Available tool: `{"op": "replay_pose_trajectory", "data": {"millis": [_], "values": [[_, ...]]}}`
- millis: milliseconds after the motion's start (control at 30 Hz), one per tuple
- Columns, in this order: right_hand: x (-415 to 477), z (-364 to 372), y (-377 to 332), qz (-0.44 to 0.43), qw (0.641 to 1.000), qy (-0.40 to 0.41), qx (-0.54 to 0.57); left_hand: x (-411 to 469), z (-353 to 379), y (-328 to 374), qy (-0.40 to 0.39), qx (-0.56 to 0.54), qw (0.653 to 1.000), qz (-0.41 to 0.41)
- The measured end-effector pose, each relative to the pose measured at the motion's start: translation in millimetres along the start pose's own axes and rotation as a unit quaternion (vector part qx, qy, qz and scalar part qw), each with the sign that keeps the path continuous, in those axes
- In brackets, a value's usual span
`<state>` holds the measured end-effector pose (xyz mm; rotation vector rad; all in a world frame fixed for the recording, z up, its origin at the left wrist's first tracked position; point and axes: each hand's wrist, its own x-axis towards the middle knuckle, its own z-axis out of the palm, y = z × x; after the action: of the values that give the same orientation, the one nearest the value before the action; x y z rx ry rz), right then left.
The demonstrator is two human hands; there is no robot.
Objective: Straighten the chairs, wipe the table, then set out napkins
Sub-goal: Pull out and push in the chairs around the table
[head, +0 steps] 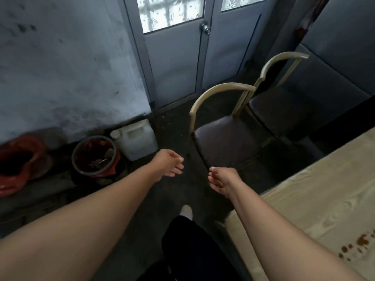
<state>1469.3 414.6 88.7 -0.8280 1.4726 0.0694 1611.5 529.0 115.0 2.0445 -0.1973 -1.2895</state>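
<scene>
A dim room with a grey door. We reach, left hand and right hand both loose and empty, toward the near chair beside the table; its frame looks light and stiff, so we'd grip the curved backrest.

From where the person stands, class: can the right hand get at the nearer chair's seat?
Probably yes. The right hand hangs empty just short of the nearer chair, with only bare floor between them and nothing blocking the way.

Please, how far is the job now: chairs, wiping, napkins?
Nothing looks finished. In hand: both empty hands, left hand and right hand, reach toward the near chair, pulled away from the table. Left: brown stains remain on the table, and no napkins are visible.
</scene>
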Motion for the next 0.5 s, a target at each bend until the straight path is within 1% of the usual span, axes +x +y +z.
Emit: {"op": "replay_pose_trajectory", "data": {"millis": [167,267,433,500], "values": [[27.8,24.5,-67.2,-0.006,1.0,0.005,0.008,49.8,-28.3,52.6,0.007,0.021,1.0,0.006],[44.1,35.8,-104.4,0.009,1.0,0.008,0.022,81.5,-45.4,80.9,0.0,0.04,0.999,-0.001],[74.5,48.2,-159.7,0.049,0.997,0.013,0.065,145.1,-68.3,134.2,-0.029,0.088,0.996,-0.005],[86.5,53.7,-177.4,0.052,0.994,0.019,0.092,168.7,-75.0,158.0,-0.044,0.116,0.992,-0.003]]}}
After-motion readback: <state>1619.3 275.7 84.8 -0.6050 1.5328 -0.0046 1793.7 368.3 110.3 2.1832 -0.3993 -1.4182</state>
